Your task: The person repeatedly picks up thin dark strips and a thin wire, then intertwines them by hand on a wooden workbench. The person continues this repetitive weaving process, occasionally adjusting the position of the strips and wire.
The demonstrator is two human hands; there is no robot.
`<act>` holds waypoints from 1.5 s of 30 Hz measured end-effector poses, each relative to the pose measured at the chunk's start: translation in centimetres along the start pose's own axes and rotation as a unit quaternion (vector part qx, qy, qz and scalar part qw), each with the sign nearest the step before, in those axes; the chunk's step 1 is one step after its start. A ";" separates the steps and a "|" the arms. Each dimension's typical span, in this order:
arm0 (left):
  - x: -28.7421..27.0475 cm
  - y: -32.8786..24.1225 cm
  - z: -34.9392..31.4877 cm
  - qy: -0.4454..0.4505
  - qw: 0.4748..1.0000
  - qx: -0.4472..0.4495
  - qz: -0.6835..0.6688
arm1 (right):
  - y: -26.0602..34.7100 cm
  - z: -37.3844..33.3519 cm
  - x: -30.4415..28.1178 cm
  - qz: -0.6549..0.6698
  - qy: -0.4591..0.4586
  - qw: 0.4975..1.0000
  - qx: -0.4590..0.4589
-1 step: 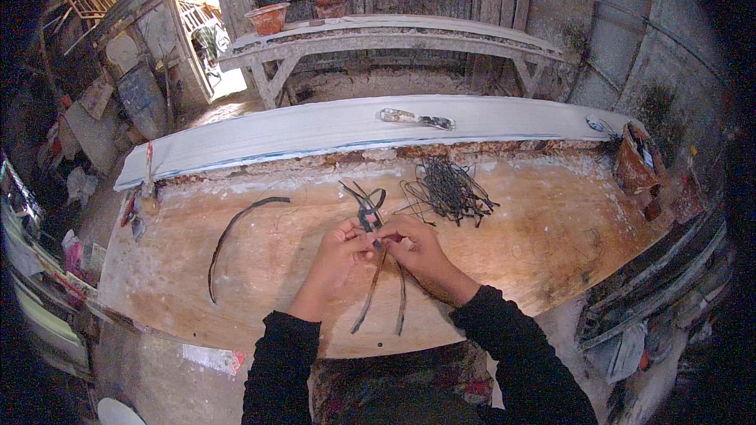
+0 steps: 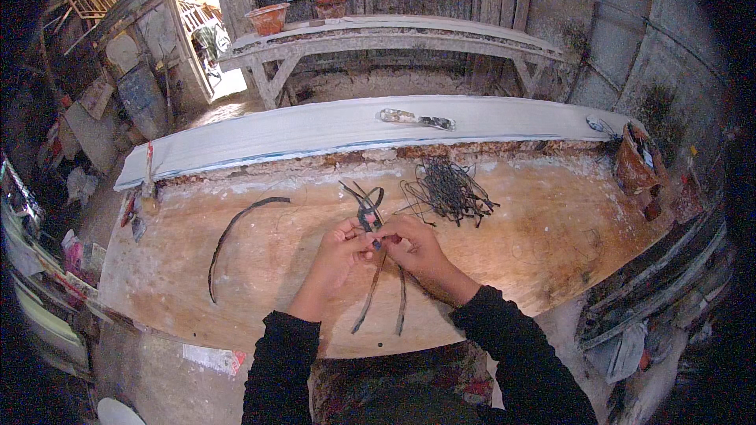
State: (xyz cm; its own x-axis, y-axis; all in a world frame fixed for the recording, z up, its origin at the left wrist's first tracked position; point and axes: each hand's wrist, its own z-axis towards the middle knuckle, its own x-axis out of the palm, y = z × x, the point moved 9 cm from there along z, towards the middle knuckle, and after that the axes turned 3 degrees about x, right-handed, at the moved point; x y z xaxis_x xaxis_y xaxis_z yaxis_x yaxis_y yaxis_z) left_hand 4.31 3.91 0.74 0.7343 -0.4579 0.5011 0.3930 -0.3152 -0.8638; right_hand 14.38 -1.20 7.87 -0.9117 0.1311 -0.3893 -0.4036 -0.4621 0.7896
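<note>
Both hands meet over the middle of the wooden board. My left hand (image 2: 340, 252) is closed, pinching a bundle of dark flat strips (image 2: 368, 211) from the left side. From the right, my right hand (image 2: 413, 245) closes on the same strips with thumb and fingertips. One strip bends into a loop above the fingers. Two strip ends hang below the hands toward the near edge of the board. The exact crossing of the strips is hidden by my fingers. A tangled pile of thin black cords (image 2: 450, 193) lies just beyond my right hand. A single curved dark strip (image 2: 228, 238) rests to the left.
A long white plank (image 2: 299, 132) runs along the board's (image 2: 504, 267) far side, with a stained hand tool (image 2: 417, 119) on it. At the far right stands a brown container (image 2: 636, 161). A brush (image 2: 149, 189) sits at the left end. Behind is a bench (image 2: 378, 41) with a terracotta pot (image 2: 268, 19).
</note>
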 end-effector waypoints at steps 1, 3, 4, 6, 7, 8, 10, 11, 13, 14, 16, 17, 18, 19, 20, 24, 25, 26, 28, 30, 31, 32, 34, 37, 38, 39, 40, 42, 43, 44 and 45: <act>-0.1 0.1 0.0 -0.002 1.000 -0.005 -0.007 | 0.2 0.0 0.2 -0.030 0.009 0.999 -0.011; -0.2 0.5 0.1 -0.002 1.000 -0.016 -0.022 | 0.5 -0.1 0.5 -0.093 0.025 0.995 -0.033; -0.2 0.6 0.0 -0.002 0.999 -0.021 -0.028 | 0.7 -0.3 0.5 -0.090 0.020 0.995 -0.048; -0.1 0.6 0.2 0.001 0.999 -0.029 -0.038 | 1.2 -0.3 0.4 -0.086 0.009 0.993 -0.084; -0.1 0.7 0.4 0.003 0.999 -0.031 -0.039 | 1.4 -0.2 0.3 -0.092 0.006 0.991 -0.096; -0.2 0.9 0.5 0.003 0.999 -0.036 -0.041 | 1.5 -0.4 0.2 -0.098 0.005 0.990 -0.105; -0.1 1.2 0.4 0.004 0.997 -0.042 -0.064 | 1.6 -0.5 0.1 -0.100 -0.007 0.988 -0.119; 0.2 1.1 0.3 0.005 0.995 -0.046 -0.085 | 1.5 -0.5 0.0 -0.096 -0.018 0.988 -0.122; 0.4 1.1 0.3 -0.002 0.993 -0.044 -0.105 | 0.9 -0.5 -0.3 -0.059 -0.045 0.993 -0.091; 0.2 1.1 0.3 -0.013 0.994 -0.038 -0.103 | 0.4 -0.4 -0.3 -0.023 -0.060 0.996 -0.059; -0.1 0.5 0.1 -0.032 0.996 -0.009 -0.084 | -2.1 -0.4 0.2 0.096 -0.080 0.991 0.044; 0.1 0.2 0.0 -0.037 0.997 0.011 -0.068 | -4.1 -0.5 0.7 0.176 -0.086 0.974 0.115; 0.3 -0.2 0.0 -0.042 0.997 0.031 -0.052 | -5.9 -0.9 1.3 0.254 -0.092 0.945 0.184; 0.8 -0.5 -0.1 -0.043 0.998 0.049 -0.023 | -6.9 -1.3 1.8 0.345 -0.084 0.908 0.222; 1.2 -1.0 -0.3 -0.048 0.996 0.069 0.007 | -7.1 -1.5 2.4 0.434 -0.070 0.860 0.258; 1.5 -1.5 -0.1 -0.008 0.987 0.129 0.091 | -5.9 -1.8 3.5 0.562 -0.077 0.753 0.335; 1.0 -1.5 -0.2 -0.024 0.983 0.136 0.120 | -5.5 -1.4 3.5 0.550 -0.061 0.767 0.324; 0.9 -1.6 -0.2 -0.038 0.978 0.141 0.147 | -5.2 -1.1 3.1 0.538 -0.049 0.782 0.312; 0.7 -2.1 -0.5 -0.070 0.969 0.147 0.186 | -5.2 -0.9 2.8 0.468 -0.022 0.838 0.280; 1.6 -3.0 -0.9 -0.096 0.963 0.146 0.204 | -5.8 -0.8 2.4 0.340 -0.002 0.910 0.239; 1.7 -3.2 -0.7 -0.084 0.965 0.168 0.185 | -6.2 -1.1 2.4 0.324 0.003 0.916 0.238; 1.2 -3.7 -1.0 -0.077 0.964 0.192 0.167 | -5.8 -1.0 2.7 0.311 0.014 0.921 0.235; 1.0 -3.8 -1.2 -0.072 0.968 0.194 0.145 | -6.0 -0.8 3.3 0.294 0.027 0.929 0.225; 0.7 -3.7 -1.0 -0.068 0.966 0.191 0.163 | -5.4 -0.8 3.5 0.323 0.047 0.916 0.232; 0.8 -3.6 -1.0 -0.065 0.968 0.191 0.147 | -5.3 -0.8 3.7 0.339 0.056 0.913 0.220; 0.9 -3.6 -1.0 -0.062 0.971 0.191 0.131 | -5.4 -0.7 3.9 0.354 0.065 0.909 0.208; 1.0 -3.5 -1.0 -0.061 0.973 0.191 0.115 | -5.3 -0.7 4.0 0.369 0.075 0.905 0.196; 1.1 -3.7 -1.0 -0.067 0.970 0.198 0.124 | -5.4 -0.9 4.5 0.405 0.092 0.883 0.220; 1.1 -3.8 -1.0 -0.070 0.969 0.201 0.128 | -5.5 -1.0 4.8 0.423 0.101 0.870 0.231; 1.2 -3.9 -0.9 -0.069 0.968 0.191 0.149 | -5.6 -0.9 4.6 0.411 0.099 0.876 0.233; 1.4 -4.0 -0.9 -0.069 0.966 0.181 0.170 | -5.7 -0.9 4.4 0.400 0.097 0.880 0.236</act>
State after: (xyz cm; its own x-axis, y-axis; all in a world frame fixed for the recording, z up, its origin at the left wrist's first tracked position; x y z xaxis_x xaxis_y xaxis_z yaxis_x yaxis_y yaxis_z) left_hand 3.26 3.82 4.95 0.9121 -0.3607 0.1950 0.2655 0.1571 -0.9512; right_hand 12.71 1.25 1.24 -0.9072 -0.2448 0.3422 0.3319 0.0833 0.9396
